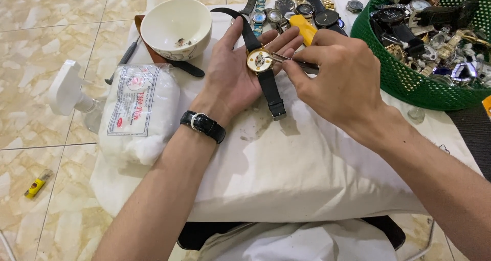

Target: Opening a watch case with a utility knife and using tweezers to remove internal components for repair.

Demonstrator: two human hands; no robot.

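My left hand (232, 71) lies palm up on the white cushion (286, 174) and cradles a gold-cased wristwatch (259, 60) with a black strap, its opened case facing up. My right hand (340, 82) pinches metal tweezers (291, 61) whose tips reach into the watch case. A black-strapped watch (203, 124) is worn on my left wrist.
A white bowl (176, 28) with small parts stands at the back left, next to a bag of white cotton (139, 112) and a spray bottle (71, 94). Several watches (302, 10) lie at the cushion's far edge. A green basket (404, 82) full of watches sits right. A yellow lighter (37, 185) lies on the floor.
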